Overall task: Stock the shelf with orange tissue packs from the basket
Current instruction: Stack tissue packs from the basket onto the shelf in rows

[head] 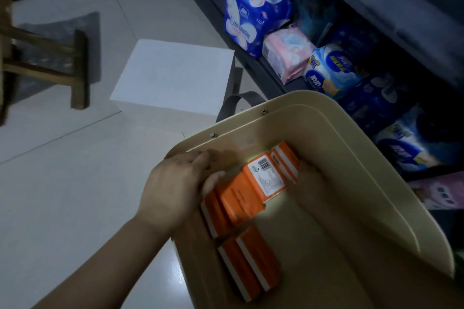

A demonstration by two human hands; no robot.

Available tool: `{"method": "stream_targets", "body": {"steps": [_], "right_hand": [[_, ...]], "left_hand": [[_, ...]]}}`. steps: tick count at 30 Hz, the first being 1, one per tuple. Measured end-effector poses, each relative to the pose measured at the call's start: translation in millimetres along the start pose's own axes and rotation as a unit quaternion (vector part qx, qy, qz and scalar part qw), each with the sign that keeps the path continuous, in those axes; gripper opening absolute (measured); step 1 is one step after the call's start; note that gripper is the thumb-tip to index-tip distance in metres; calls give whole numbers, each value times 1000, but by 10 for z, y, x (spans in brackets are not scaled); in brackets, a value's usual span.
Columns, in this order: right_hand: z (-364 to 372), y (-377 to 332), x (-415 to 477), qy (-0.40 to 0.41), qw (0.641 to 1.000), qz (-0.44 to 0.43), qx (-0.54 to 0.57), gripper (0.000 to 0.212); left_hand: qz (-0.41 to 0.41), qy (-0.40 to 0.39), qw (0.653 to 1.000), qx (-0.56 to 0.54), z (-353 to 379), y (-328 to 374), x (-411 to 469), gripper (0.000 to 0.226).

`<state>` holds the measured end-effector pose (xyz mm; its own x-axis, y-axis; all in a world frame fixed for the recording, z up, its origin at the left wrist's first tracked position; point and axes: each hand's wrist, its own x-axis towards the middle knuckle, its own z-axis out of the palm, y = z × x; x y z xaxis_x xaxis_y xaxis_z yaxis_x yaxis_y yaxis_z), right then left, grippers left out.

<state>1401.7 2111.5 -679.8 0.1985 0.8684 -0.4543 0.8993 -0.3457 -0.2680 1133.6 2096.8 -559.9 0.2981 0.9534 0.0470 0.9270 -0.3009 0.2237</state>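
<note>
Left hand (173,188), right hand (309,183), one basket (351,143), six packs (263,180)

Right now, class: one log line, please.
left hand: touches orange tissue packs | right hand: at packs, dim | basket: packs remain
</note>
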Motion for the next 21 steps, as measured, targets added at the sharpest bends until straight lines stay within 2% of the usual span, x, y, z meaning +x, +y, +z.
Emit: {"method": "stream_targets", "body": {"steps": [5,10,12,16,19,21], "right_hand": [[-37,10,90,26,1000,-16,4,35],[-483,-160,-62,43,993,-69,81,41],[-742,-267,-204,20,984,-144,104,45],[-1046,-493,-517,-82,942,-299,130,44],[-1001,-653,-640,-103,918,-340,176,43],[-916,-700,-652,-87,918,-310,233,47]], "left_hand": [[-1,13,1000,11,23,-16,9,41],[-2,27,1000,10,43,-27,28,55],[-4,30,1000,-2,38,-25,36,65],[14,2,999,-42,-20,-33,24,81],[47,-19,998,-41,-57,-50,18,68],[50,-19,998,-36,-55,-56,19,56]]}}
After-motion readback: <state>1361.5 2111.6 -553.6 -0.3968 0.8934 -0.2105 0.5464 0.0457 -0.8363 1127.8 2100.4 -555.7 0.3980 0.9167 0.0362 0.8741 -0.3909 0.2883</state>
